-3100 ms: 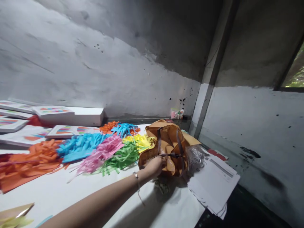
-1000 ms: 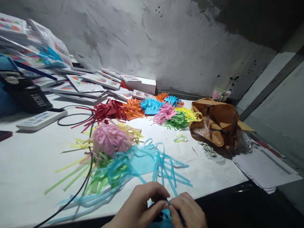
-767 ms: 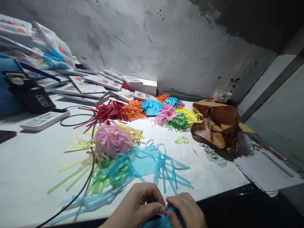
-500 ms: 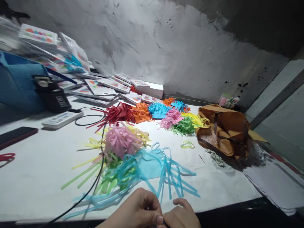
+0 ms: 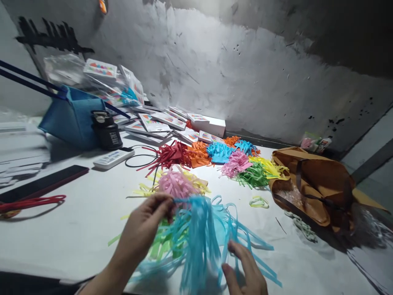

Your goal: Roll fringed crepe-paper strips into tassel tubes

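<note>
Left of lower centre, the left hand (image 5: 144, 221) pinches the twisted top of a motion-blurred blue tassel (image 5: 199, 241) hanging at lower centre; the right hand (image 5: 248, 273), thumb and forefinger parted, is cut off below.

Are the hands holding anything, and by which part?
The left hand pinches a light-blue tassel of thin paper-like strips by the narrow end at its top; the right hand seems to hold nothing.

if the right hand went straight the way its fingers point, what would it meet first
Probably the loose light blue strips on the table; though depth is unclear, the blue tassel held by the left hand might come first.
</note>
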`<state>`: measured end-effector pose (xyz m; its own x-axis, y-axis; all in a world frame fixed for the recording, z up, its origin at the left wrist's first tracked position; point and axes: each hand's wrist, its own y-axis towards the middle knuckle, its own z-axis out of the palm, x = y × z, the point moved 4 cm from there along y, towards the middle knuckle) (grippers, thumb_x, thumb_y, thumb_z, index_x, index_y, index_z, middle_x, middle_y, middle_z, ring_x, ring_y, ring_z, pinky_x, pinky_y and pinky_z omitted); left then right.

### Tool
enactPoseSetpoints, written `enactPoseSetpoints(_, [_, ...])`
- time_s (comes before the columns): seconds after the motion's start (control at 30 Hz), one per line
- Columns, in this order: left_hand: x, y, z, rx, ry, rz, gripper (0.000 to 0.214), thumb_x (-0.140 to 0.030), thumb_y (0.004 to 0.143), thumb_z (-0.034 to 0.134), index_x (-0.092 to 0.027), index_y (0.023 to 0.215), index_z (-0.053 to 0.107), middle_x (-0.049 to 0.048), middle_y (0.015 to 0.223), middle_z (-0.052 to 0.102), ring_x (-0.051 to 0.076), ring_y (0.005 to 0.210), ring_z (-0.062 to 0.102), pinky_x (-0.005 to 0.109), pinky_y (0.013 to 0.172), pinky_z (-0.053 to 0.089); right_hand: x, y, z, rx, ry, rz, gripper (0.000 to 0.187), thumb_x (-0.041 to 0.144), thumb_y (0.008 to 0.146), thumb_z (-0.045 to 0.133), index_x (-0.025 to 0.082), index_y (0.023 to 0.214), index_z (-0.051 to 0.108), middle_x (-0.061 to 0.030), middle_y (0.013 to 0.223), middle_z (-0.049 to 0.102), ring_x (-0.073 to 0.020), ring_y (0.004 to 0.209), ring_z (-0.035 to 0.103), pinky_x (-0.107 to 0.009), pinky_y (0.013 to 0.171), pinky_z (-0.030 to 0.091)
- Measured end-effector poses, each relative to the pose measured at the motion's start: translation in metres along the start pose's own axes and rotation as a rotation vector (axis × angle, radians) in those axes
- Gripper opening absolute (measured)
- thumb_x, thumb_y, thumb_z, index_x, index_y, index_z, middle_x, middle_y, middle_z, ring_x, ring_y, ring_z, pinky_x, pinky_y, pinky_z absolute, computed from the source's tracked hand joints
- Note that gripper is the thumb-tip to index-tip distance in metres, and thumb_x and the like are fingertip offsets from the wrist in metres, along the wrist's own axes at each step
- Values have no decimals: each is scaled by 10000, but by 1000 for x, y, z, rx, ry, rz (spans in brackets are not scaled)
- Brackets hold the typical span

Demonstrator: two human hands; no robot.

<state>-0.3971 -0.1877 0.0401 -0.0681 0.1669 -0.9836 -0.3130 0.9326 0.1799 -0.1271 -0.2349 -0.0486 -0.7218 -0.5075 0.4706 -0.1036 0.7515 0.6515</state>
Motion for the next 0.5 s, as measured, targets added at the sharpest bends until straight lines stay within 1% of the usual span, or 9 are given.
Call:
enactPoseSetpoints(0.07, [-2,18,-13,-229,-48,32,512,-511,881,629,-218,1288,527,105,1152,678,257,1013,700,378,867,587,3,7,14,57,-3,-84,301,307,1002,491,232,1274,593,-82,1205,720,-232,1116,699,-305,906,597])
enactPoseSetpoints(0.13, [1,22,-15,-350,7,68,689,-489,909,607,-242,1491,333,169,1560,400,338,1429,425,527,1141,401,5,12,30,138,-29,-174,358,213,972,482,217,1315,584,-79,1271,694,-225,1171,670,-316,974,572])
enactPoseSetpoints(0.2, [4,13,-3,-341,208,224,671,-390,928,615,-261,1519,326,119,1679,193,328,1548,153,556,1246,172,7,17,45,229,-84,-244,440,161,929,503,218,1359,573,-63,1334,665,-230,1199,654,-330,995,568])
enactPoseSetpoints(0.23, [6,5,10,-254,328,350,600,-319,933,610,-271,1491,393,95,1676,226,311,1548,160,535,1256,155,8,20,51,267,-114,-268,469,146,911,516,217,1371,574,-61,1360,651,-241,1214,646,-350,1004,568])
enactPoseSetpoints(0.3, [14,-14,48,166,580,583,466,-210,962,534,-291,1420,508,77,1568,462,253,1456,401,442,1210,333,9,26,59,337,-163,-272,491,124,895,523,214,1374,589,-72,1365,649,-256,1220,645,-385,1011,568])
enactPoseSetpoints(0.37, [32,-30,82,661,784,612,465,-227,969,544,-279,1430,512,75,1460,597,208,1332,560,341,1117,465,10,31,62,429,-194,-238,500,116,898,515,214,1381,594,-89,1357,654,-270,1235,636,-441,1045,542])
enactPoseSetpoints(0.4, [40,-33,93,811,867,574,483,-273,961,582,-259,1438,508,84,1442,617,220,1314,580,350,1103,484,9,32,63,473,-218,-206,499,129,899,524,219,1385,596,-94,1374,640,-289,1265,613,-490,1069,515])
enactPoseSetpoints(0.43, [46,-31,99,875,952,526,505,-324,946,622,-232,1433,519,106,1442,615,259,1328,569,412,1113,479,6,33,62,508,-251,-171,497,159,900,544,225,1390,594,-95,1408,611,-317,1305,576,-550,1090,480])
enactPoseSetpoints(0.5, [51,-16,101,803,1086,447,503,-366,930,651,-170,1386,569,174,1458,585,377,1366,513,613,1098,440,-3,30,56,543,-333,-88,515,248,896,591,235,1410,576,-84,1497,508,-382,1382,474,-663,1095,417])
